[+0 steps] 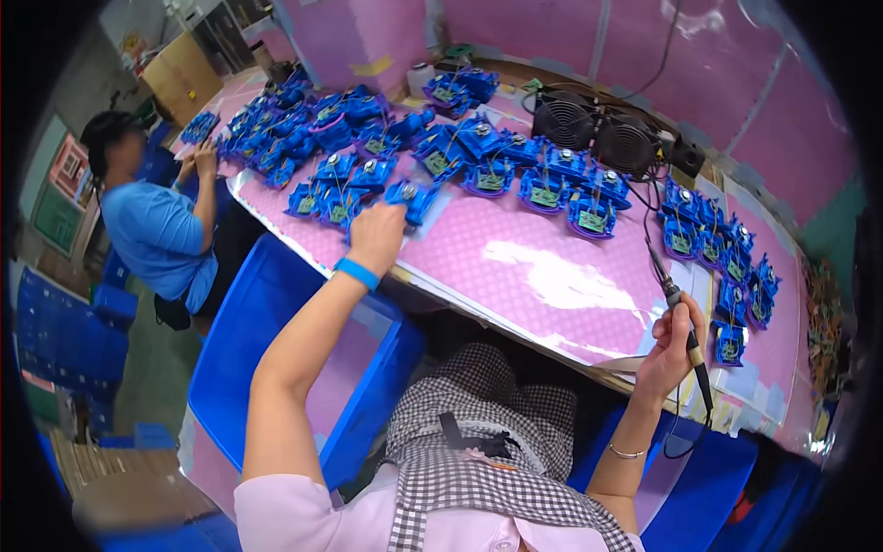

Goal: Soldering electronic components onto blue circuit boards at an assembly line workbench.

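My left hand (377,237), with a blue band at its wrist, reaches to the table's near side. Its fingers are closed on the near edge of a blue plastic housing (416,201), which has a round silver part on top; the fingertips are partly hidden. Beside it, to the left, several like housings (336,168) stand close together, some showing green circuit boards. My right hand (670,348) is raised over the table's front edge, fingers wrapped round a soldering iron (696,354). The iron is held upright, apart from the housings, and its black cord loops below the hand.
Rows of blue housings (543,191) run along the back and right of the pink-covered table (497,294). Two black round fans (565,120) stand behind them. Blue bins (253,304) sit below the front edge. A co-worker in blue (156,225) handles housings at the left.
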Demonstrator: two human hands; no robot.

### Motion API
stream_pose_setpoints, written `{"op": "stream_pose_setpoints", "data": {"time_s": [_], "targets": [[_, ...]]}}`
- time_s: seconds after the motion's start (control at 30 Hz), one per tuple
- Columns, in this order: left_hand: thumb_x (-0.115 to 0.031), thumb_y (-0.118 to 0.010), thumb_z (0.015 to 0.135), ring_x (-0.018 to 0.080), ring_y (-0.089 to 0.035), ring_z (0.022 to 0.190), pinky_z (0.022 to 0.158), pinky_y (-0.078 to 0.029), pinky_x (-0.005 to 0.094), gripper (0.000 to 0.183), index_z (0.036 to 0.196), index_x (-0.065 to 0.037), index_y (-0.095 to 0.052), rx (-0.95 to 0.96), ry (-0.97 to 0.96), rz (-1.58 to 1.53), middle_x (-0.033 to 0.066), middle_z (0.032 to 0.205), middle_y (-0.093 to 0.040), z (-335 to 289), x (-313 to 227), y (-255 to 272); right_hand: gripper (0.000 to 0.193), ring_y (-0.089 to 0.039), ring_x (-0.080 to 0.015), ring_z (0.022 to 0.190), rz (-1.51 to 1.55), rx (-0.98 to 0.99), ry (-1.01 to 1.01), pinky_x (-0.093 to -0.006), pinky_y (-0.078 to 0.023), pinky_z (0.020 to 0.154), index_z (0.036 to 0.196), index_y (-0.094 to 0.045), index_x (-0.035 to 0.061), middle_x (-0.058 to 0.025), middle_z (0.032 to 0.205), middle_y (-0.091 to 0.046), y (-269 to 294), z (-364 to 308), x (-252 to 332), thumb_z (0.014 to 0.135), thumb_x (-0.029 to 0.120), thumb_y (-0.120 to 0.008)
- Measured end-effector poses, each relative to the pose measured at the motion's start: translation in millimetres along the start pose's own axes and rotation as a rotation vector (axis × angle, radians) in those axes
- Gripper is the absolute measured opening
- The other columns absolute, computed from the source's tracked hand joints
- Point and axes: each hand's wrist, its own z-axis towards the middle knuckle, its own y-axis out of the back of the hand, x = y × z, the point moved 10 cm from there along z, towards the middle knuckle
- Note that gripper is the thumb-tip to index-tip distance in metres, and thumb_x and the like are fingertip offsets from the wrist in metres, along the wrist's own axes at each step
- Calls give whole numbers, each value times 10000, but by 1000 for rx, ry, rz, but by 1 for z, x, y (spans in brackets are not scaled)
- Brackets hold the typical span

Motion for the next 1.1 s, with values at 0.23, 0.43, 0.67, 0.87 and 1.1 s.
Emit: {"op": "stream_pose_setpoints", "data": {"time_s": [0.23,0.43,0.67,0.87,1.1], "targets": [[-282,-658,888,285,-555,552,524,-401,393,349,666,-14,-632,-569,381,-433,132,622,-581,-96,122,97,299,-392,-51,563,-288,183,180,-194,-310,473,1225,-555,-7,6,717,-486,-61,-42,-26,995,184,-545],[-472,-490,952,174,-510,533,529,-400,354,575,634,-9,-613,-581,1275,-331,47,545,-545,-383,391,28,248,-381,-60,571,-433,130,184,-195,-311,491,1227,-534,71,2,687,-451,-66,-79,-65,1017,197,-495],[-256,-600,893,428,-651,888,794,-517,507,222,896,-58,-700,5,1378,127,236,901,-677,-525,457,-117,255,-383,-82,575,-736,79,267,-198,-313,501,1201,-510,42,-21,718,-482,-74,-80,-60,1018,217,-482],[-309,-764,781,418,-633,991,816,-531,504,401,1054,-52,-621,436,1295,88,214,1066,-654,-504,466,-211,279,-383,-54,545,-799,42,237,-169,-297,456,1203,-505,56,-3,741,-494,-82,-82,-64,1010,257,-501],[-252,-842,692,420,-629,1012,849,-542,476,575,1129,-33,-540,487,1428,92,260,1124,-590,-494,492,-253,269,-375,-55,558,-827,-5,122,-174,-311,478,1227,-486,79,4,737,-477,-72,-70,-73,1032,262,-454]]}}
